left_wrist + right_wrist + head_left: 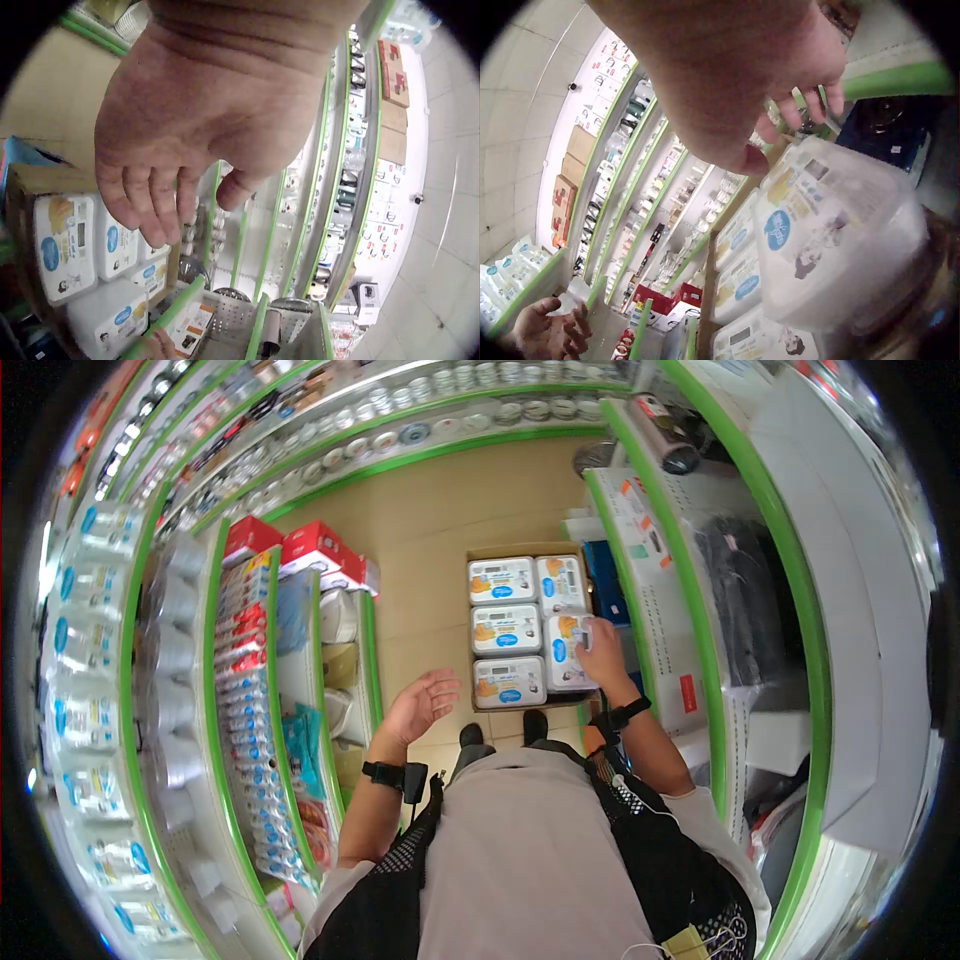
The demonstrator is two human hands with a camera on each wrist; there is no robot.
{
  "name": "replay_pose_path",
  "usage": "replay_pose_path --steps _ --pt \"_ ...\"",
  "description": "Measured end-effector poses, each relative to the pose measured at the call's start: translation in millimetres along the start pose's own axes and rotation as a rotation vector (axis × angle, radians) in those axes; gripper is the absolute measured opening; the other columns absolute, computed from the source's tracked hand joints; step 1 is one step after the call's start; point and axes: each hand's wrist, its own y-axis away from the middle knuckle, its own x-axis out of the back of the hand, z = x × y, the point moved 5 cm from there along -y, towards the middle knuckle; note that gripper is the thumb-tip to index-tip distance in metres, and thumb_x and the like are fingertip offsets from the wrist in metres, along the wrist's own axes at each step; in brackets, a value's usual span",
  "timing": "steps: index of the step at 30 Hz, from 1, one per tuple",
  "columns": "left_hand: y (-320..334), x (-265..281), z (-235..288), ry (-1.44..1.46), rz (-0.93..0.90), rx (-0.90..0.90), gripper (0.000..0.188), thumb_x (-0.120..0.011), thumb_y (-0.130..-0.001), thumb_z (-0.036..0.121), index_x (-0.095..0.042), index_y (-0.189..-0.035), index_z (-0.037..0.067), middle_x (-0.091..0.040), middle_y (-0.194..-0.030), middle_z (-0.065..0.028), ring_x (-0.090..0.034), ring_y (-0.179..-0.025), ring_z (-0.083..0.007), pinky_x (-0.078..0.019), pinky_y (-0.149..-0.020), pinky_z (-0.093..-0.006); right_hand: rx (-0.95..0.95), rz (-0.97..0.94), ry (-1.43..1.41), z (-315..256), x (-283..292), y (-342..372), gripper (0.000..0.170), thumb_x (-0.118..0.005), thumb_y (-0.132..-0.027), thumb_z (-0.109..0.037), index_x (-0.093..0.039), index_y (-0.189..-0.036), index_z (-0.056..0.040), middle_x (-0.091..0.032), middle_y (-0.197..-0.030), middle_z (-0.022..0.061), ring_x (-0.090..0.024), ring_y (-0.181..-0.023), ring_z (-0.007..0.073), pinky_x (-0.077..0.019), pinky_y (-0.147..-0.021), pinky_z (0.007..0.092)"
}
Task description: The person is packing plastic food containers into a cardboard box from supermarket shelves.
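Observation:
My right hand [602,652] is at the right edge of a white plastic food container [564,648] with a blue oval on its label. In the right wrist view this container [832,232] sits tilted and higher than its neighbours, with my fingers [802,105] at its far edge. More such containers [507,628] lie label up in an open cardboard box [474,688] on the floor. Left of the box, my left hand [424,702] hangs in the air, fingers loosely extended, holding nothing; its palm [202,127] fills the upper left wrist view.
Shelves with green edges [370,660] flank the narrow aisle on the left, holding packs and red boxes [315,547]. Close on the right runs another shelf [640,650]. Dishes [415,433] line shelves at the far end. My shoes [536,726] are just below the box.

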Motion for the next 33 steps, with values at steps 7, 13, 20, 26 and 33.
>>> replay_pose_path --steps 7,13,20,26,33 --pt "112 36 -62 0.172 0.223 -0.212 0.036 -0.046 -0.106 0.031 -0.057 -0.134 0.010 -0.068 -0.122 -0.0067 -0.065 -0.106 -0.0189 -0.0514 -0.090 -0.0344 0.249 -0.233 0.129 -18 -41 -9 0.067 -0.070 -0.078 -0.017 -0.053 -0.143 -0.0134 -0.056 -0.140 0.0192 -0.048 -0.134 0.0380 -0.0315 -0.118 0.0477" --pt "220 65 -131 0.390 0.307 -0.408 0.036 -0.046 -0.107 0.030 -0.056 -0.134 0.008 -0.067 -0.121 -0.0065 -0.064 -0.104 -0.0185 -0.0523 -0.089 -0.0332 0.198 -0.347 0.279 3 -45 11 0.074 -0.071 -0.078 -0.025 -0.049 -0.147 -0.0159 -0.056 -0.140 0.0184 -0.049 -0.133 0.0375 -0.0318 -0.117 0.0462" --pt "338 103 -224 0.523 0.358 -0.606 0.039 -0.045 -0.107 0.030 -0.054 -0.138 0.008 -0.066 -0.126 -0.0079 -0.064 -0.106 -0.0194 -0.0524 -0.089 -0.0347 0.216 -0.214 0.265 -68 -48 36 0.063 -0.067 -0.082 -0.018 -0.051 -0.140 0.0017 -0.053 -0.142 0.0253 -0.048 -0.133 0.0403 -0.0350 -0.115 0.0464" --pt "466 129 -306 0.583 0.456 -0.721 0.040 -0.048 -0.105 0.029 -0.055 -0.138 0.007 -0.066 -0.129 -0.0097 -0.065 -0.109 -0.0208 -0.0513 -0.092 -0.0361 0.315 -0.557 -0.491 -202 -144 138 0.056 -0.066 -0.089 -0.015 -0.048 -0.142 -0.0066 -0.052 -0.139 0.0165 -0.053 -0.123 0.0277 -0.0454 -0.103 0.0400" --pt "621 157 -408 0.685 0.629 -0.957 0.036 -0.050 -0.104 0.030 -0.060 -0.133 0.011 -0.069 -0.123 -0.0069 -0.065 -0.106 -0.0204 -0.0504 -0.091 -0.0357 0.064 -1.195 -0.763 -431 -148 369 0.050 -0.056 -0.099 -0.019 -0.043 -0.147 -0.0123 -0.047 -0.145 0.0149 -0.060 -0.118 0.0301 -0.0517 -0.094 0.0459"
